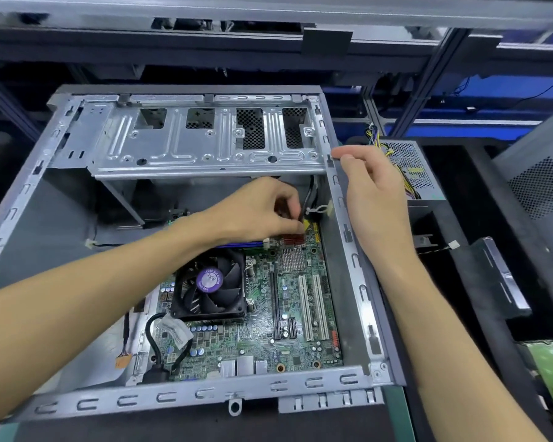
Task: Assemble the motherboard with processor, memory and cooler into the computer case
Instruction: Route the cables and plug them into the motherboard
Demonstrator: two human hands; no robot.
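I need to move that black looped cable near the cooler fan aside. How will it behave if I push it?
The black looped cable probably bends readily, since it already curves in a loop. It may spring back, held by the paper tag and its plugged end. Push gently: it lies over small motherboard parts.

One computer case [351, 256], one motherboard [256, 333], one cooler [209, 283], two hands.

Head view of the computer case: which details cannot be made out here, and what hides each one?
- What the left hand pinches: its curled fingers cover it; only a yellow bit shows.
- Memory slots: mostly behind the left wrist.
- Fan label on the cooler: text too small and blurred.
- Motherboard far edge: hidden under the drive cage.
- Power supply outside the case: partly behind the right hand.
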